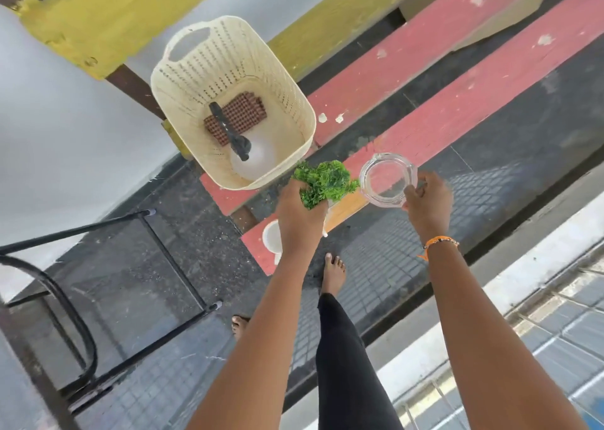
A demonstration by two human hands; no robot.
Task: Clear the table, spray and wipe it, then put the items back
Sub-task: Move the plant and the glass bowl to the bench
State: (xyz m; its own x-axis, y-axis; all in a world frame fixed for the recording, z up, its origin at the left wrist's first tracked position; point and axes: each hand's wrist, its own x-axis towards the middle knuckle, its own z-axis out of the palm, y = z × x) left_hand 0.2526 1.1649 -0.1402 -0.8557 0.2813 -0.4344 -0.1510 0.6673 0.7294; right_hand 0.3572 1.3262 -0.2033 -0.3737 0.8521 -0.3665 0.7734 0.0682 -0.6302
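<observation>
Green plant point(327, 181) gripped by left hand point(299, 220), pot hidden; right hand point(428, 201) pinches glass ashtray point(387, 179) rim.

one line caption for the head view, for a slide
Left hand holds a small green potted plant, right hand a clear glass ashtray, beside a cream basket containing a spray bottle.

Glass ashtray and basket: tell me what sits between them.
In the head view, the green plant, held by the left hand, sits between the glass ashtray and the basket.
</observation>
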